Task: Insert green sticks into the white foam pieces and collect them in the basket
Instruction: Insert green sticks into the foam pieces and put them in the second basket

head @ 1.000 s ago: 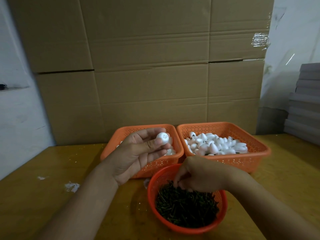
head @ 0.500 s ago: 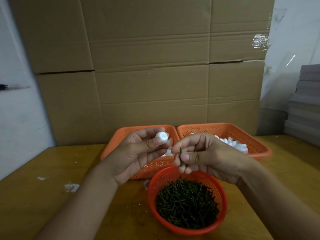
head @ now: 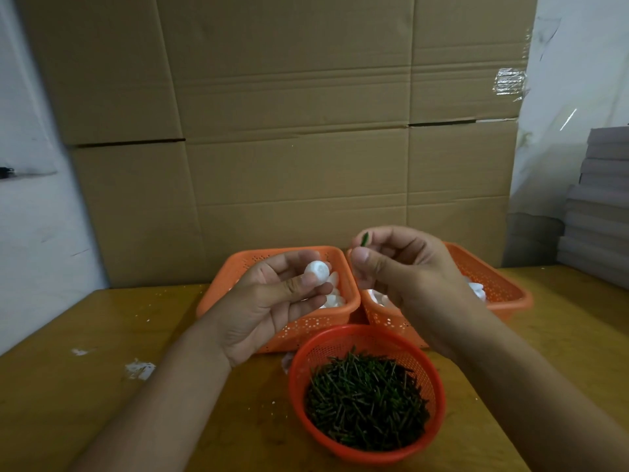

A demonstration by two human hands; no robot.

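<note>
Right hand [head: 405, 277]: thumb and fingertips pinch 1 short green stick [head: 365, 239], its free end poking up toward 12 o'clock. Left hand [head: 272, 301]: thumb and forefinger pinch 1 small rounded white foam piece [head: 317, 269], other fingers loosely curled beneath. Stick sits at 1 o'clock from foam, near but apart.

Step, judged: aligning stick to foam, insertion not yet made. Next move calls for turning the stick tip toward the foam and pressing straight in.

Round red mesh basket [head: 367, 451] of green sticks at 6 o'clock; 2 orange rectangular baskets behind, left [head: 306, 321] and right [head: 503, 294], both holding white pieces.
</note>
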